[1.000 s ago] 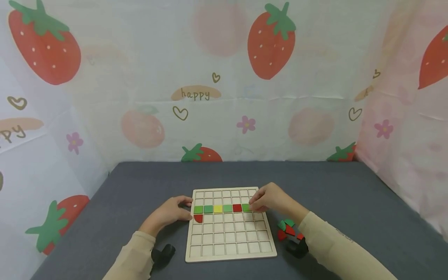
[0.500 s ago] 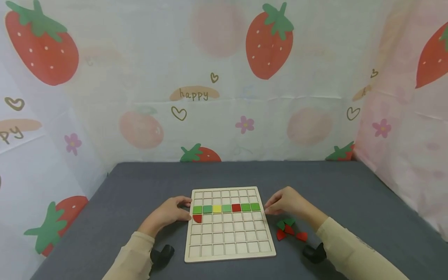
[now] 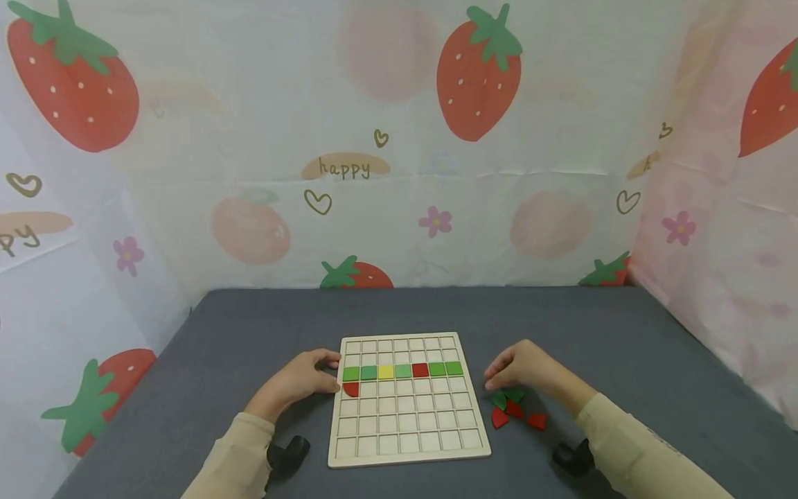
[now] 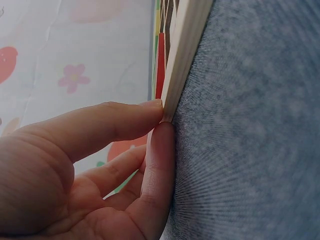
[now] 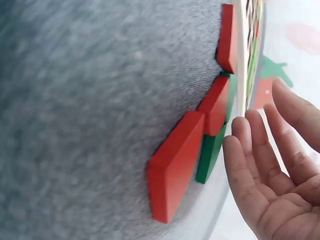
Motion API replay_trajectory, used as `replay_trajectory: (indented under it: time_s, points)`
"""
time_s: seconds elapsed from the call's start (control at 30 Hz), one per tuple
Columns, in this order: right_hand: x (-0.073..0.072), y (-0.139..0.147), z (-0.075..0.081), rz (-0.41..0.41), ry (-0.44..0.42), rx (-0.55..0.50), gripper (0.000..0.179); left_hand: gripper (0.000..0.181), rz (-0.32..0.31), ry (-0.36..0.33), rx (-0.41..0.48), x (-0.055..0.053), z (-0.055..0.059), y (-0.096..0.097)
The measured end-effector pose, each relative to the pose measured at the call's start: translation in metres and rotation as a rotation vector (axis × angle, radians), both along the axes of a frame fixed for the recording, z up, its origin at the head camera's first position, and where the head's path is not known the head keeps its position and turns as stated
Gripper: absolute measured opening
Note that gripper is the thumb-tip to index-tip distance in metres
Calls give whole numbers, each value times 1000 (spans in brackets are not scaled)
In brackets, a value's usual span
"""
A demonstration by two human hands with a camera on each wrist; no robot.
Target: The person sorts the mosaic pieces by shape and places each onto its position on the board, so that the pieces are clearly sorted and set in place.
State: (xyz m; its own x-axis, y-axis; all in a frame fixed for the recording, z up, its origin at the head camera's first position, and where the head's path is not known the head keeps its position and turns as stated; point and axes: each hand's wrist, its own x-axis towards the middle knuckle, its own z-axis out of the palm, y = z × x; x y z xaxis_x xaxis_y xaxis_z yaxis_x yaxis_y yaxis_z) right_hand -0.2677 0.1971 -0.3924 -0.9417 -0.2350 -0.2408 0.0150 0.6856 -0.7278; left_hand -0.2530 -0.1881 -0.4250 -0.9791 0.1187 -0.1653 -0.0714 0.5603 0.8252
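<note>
A wooden grid board [image 3: 408, 463] lies flat on the dark tabletop. Across its third row from the back runs a line of green, yellow and red square tiles [image 3: 420, 370], and a red quarter-round tile [image 3: 351, 389] sits at the left end of the row below. My left hand [image 3: 301, 378] rests its thumb and fingertips against the board's left edge, also visible in the left wrist view. To the right of the board my right hand [image 3: 520, 365] hovers with relaxed fingers and nothing in them. Just below it lie three red pieces [image 5: 177, 165] and two green pieces [image 5: 211, 155].
The dark table [image 3: 262, 319] is backed by a hanging cloth [image 3: 399, 69] printed with strawberries, with more cloth at both sides. Black wrist straps with mounts [image 3: 289, 454] sit close to the tabletop beside each forearm.
A green square tile from my right hand now fills the row's right end. That hand let go and moved right, then down towards the loose pieces. The left hand stays at the board's edge.
</note>
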Motion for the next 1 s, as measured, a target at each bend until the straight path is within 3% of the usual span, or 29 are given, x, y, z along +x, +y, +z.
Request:
replay_trajectory:
  time_s: [0.17, 0.63, 1.0]
  points:
    - [-1, 4, -4, 46, 22, 51, 19, 58, -2, 2, 16, 0, -1, 0]
    - [0, 11, -6, 168, -24, 28, 17, 59, 8, 8, -9, 0, 0, 0]
    - [3, 16, -9, 213, -13, 60, 15, 58, 0, 4, 6, 0, 0, 0]
